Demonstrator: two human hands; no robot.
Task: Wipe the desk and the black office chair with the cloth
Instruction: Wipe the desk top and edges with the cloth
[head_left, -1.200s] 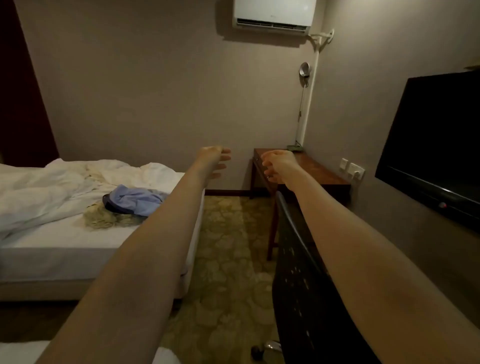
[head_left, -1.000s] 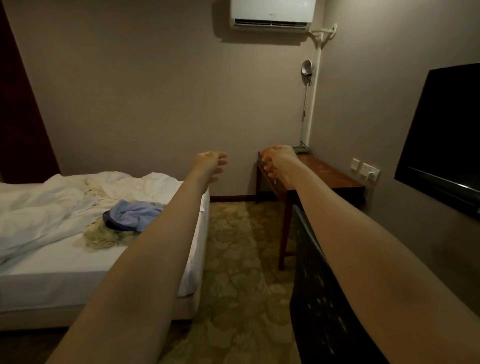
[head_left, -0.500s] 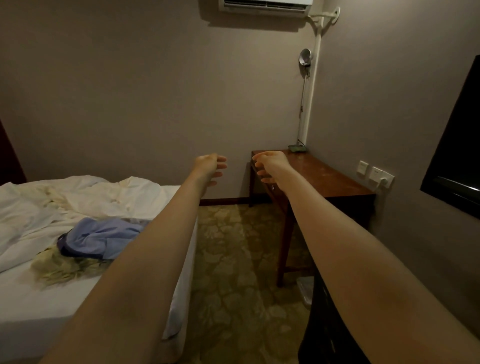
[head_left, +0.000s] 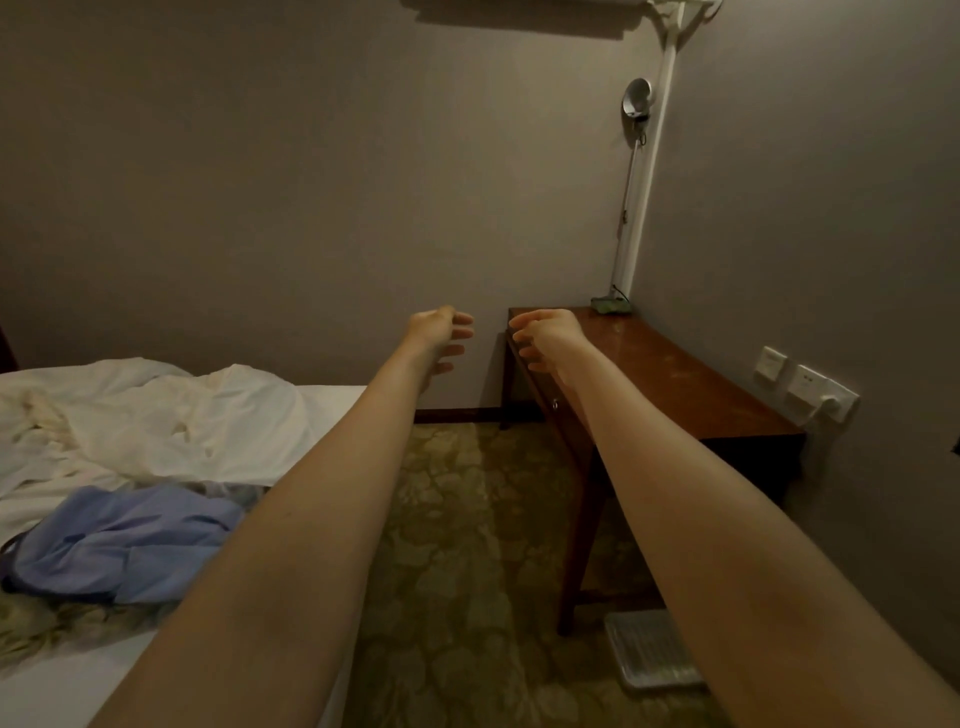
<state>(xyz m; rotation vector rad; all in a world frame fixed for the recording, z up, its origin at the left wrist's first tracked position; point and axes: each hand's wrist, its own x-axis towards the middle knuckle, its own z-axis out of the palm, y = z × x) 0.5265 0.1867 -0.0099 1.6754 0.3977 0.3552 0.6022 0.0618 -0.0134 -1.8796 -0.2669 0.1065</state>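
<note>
White bedding (head_left: 156, 415) lies crumpled on the bed (head_left: 62, 691), left of and below my left hand. Blue fabric (head_left: 119, 535) rests on the mattress, nearer to me than the hand and beside my left forearm. I cannot tell whether it is the wiping cloth. A pale yellow tangle (head_left: 31, 629) sits just under its near edge.

My left hand (head_left: 439, 332) is stretched forward in the air, fingers loosely curled, grasping nothing. Patterned carpet (head_left: 467, 519) covers the floor below and between both hands.

My right hand (head_left: 545, 335) is level with the left and near it, also relaxed and holding nothing. It overlaps the far left corner of the desk (head_left: 675, 384), and I cannot tell whether they touch.

The brown wooden desk runs from under my right hand away to the right, along the wall. A lamp (head_left: 636, 104) rises above and right of the hand, its base (head_left: 612, 305) on the desk's far corner. A white tray (head_left: 649, 654) lies on the floor under the desk, below my right forearm. Wall sockets (head_left: 810, 389) are mounted farther right of the hand.
</note>
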